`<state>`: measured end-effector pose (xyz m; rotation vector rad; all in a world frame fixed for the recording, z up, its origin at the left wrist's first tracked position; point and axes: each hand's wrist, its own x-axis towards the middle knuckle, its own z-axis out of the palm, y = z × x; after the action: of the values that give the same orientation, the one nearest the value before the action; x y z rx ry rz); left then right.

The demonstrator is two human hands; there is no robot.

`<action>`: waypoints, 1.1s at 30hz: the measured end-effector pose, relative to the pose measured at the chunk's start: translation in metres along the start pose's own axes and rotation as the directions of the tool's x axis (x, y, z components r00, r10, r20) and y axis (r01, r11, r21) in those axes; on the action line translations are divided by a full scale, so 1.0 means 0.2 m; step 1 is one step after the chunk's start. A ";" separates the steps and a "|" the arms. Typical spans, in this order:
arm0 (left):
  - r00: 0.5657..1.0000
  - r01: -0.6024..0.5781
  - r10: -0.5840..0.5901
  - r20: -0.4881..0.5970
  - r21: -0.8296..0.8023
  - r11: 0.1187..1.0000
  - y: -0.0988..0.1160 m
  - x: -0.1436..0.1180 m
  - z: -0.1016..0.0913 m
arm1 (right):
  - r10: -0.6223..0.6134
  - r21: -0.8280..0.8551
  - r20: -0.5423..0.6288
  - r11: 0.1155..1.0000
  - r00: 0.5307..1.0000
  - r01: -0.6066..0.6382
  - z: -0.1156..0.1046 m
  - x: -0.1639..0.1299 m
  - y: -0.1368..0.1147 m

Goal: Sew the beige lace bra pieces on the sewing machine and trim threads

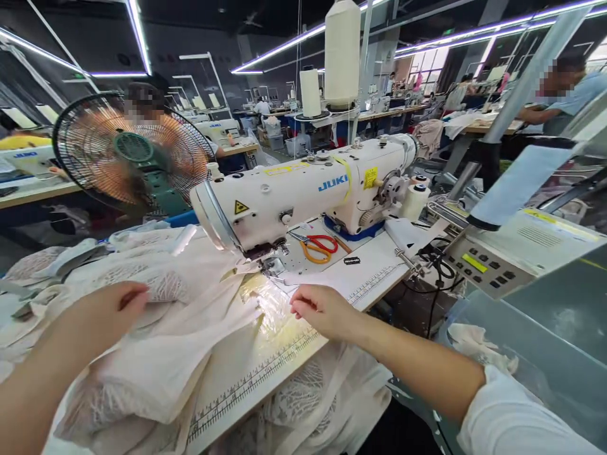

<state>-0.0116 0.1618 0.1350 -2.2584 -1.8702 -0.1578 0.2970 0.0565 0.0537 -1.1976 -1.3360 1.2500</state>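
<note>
A white JUKI sewing machine (303, 196) stands on the table, its lit needle area above pale cream fabric (208, 278) with lace parts. My left hand (111, 309) is over the fabric pile on the left, fingers curled toward the thumb; what they may hold is hidden. Right of the needle, my right hand (320, 306) is closed in a pinch beside shiny clear film (272, 309) on the table. Anything between those fingertips is too small to make out. Orange-and-red-handled scissors (317, 248) and a black razor blade (351, 260) lie behind my right hand.
Printed ruler strips (251, 373) run along the table's front edge, where more lace fabric (308, 398) hangs below. A fan (133, 148) stands behind left. To the right are a control box (497, 262) and a clear bin (535, 360). Other people work farther back.
</note>
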 end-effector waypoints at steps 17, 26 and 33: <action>0.962 -0.004 0.050 0.267 -0.169 0.986 0.44 0.27 0.28 | -0.314 -0.748 0.584 0.150 0.749 0.646 0.29 0.16 0.13; 0.943 0.060 0.014 0.332 -0.211 0.976 0.20 0.13 0.09 | -0.135 -0.848 0.452 0.240 0.882 0.472 0.29 0.18 0.04; 0.859 0.125 -0.040 0.511 -0.132 0.983 0.05 -0.01 0.08 | -0.123 -0.879 0.416 0.199 0.901 0.433 0.36 0.22 0.04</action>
<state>-0.0023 0.1608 0.1183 -2.5079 -2.2817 0.3230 0.2217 0.0921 0.0419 -1.4557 -2.6020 0.1116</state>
